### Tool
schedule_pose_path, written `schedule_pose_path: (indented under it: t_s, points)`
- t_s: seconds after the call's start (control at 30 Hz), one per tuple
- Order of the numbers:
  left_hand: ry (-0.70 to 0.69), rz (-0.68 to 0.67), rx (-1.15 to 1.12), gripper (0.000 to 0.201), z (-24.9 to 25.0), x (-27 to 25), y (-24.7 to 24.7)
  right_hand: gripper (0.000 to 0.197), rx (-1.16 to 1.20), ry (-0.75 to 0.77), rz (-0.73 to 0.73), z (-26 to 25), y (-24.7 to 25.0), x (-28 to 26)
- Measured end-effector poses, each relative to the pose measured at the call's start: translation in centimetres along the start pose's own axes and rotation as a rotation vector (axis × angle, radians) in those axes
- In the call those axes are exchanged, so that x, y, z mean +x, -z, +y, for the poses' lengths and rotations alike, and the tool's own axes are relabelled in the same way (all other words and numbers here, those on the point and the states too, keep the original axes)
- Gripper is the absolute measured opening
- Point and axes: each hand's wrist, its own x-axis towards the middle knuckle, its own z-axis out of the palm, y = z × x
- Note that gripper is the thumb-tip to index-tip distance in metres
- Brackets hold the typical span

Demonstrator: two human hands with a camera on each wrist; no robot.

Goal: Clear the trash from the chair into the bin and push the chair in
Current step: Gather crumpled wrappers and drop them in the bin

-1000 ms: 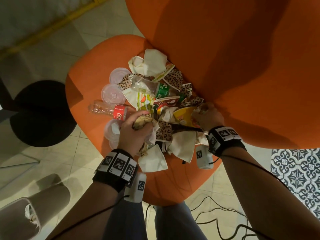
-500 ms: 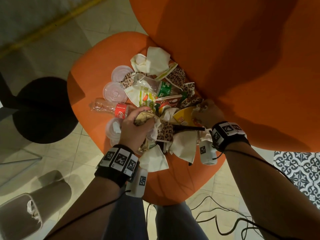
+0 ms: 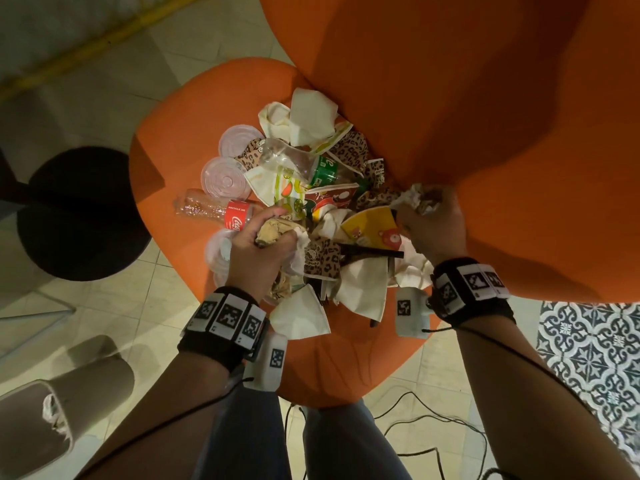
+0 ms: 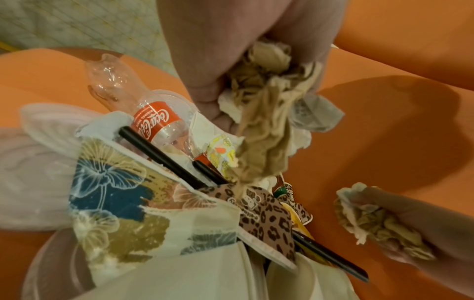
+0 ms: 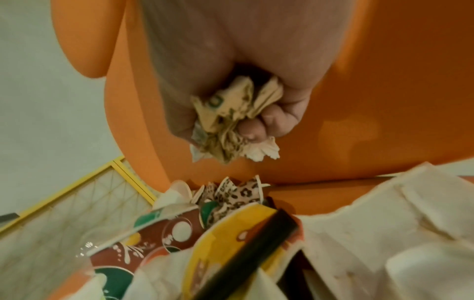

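Note:
An orange chair [image 3: 173,140] carries a heap of trash: flattened paper cups [image 3: 311,116], clear lids [image 3: 225,178], a Coca-Cola bottle [image 3: 214,207], a green-label bottle [image 3: 298,161], black straws [image 3: 370,252]. My left hand [image 3: 263,244] grips a wad of crumpled brown and white paper [image 4: 264,105] just above the heap's near left side. My right hand [image 3: 429,220] grips another crumpled paper wad [image 5: 231,119], lifted over the heap's right side close to the chair's backrest [image 3: 450,81]. A grey bin [image 3: 41,420] with a liner stands on the floor at the lower left.
A round black stool or table base [image 3: 76,216] sits on the tiled floor left of the chair. Black cables [image 3: 433,424] trail on the floor by my legs. Patterned tiles [image 3: 595,355] lie at the right.
Both hands have lifted slightly from the heap with their paper wads; the right hand has moved up and right toward the backrest.

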Motion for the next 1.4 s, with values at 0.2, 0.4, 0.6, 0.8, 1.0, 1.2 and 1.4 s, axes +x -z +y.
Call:
schedule_pose_path:
  t_s: [0.2, 0.4, 0.6, 0.8, 1.0, 1.2, 1.4]
  points:
    - [-0.036, 0.099, -0.007, 0.031, -0.3, -1.3, 1.9, 0.035, 0.253, 0.086, -0.051, -3.0, -1.6, -3.9]
    - [-0.018, 0.263, -0.08, 0.032, -1.7, -3.4, 7.2, 0.029, 0.207, 0.174, -0.419, -6.8, -8.8, -10.3]
    - [0.061, 0.477, -0.257, 0.041, -5.2, -6.0, 16.7, 0.033, 0.107, 0.217, -0.766, -9.7, -18.6, -18.5]
    - [0.193, 0.752, -0.448, 0.046, -11.9, -11.2, 30.7, 0.031, -0.027, 0.118, -1.035, -10.5, -31.5, -30.3]
    - [0.463, 0.946, -0.63, 0.013, -21.6, -18.7, 47.2, 0.035, -0.155, -0.003, -1.176, -8.0, -46.0, -43.1]
    - [0.709, 0.879, -0.906, 0.059, -33.6, -20.8, 57.9, 0.04, -0.414, -0.019, -1.213, -5.0, -56.9, -51.0]
    - [0.756, 0.835, -0.854, 0.083, -45.1, -17.3, 61.3, 0.048, -0.633, -0.015, -1.171, -1.7, -64.5, -53.6]
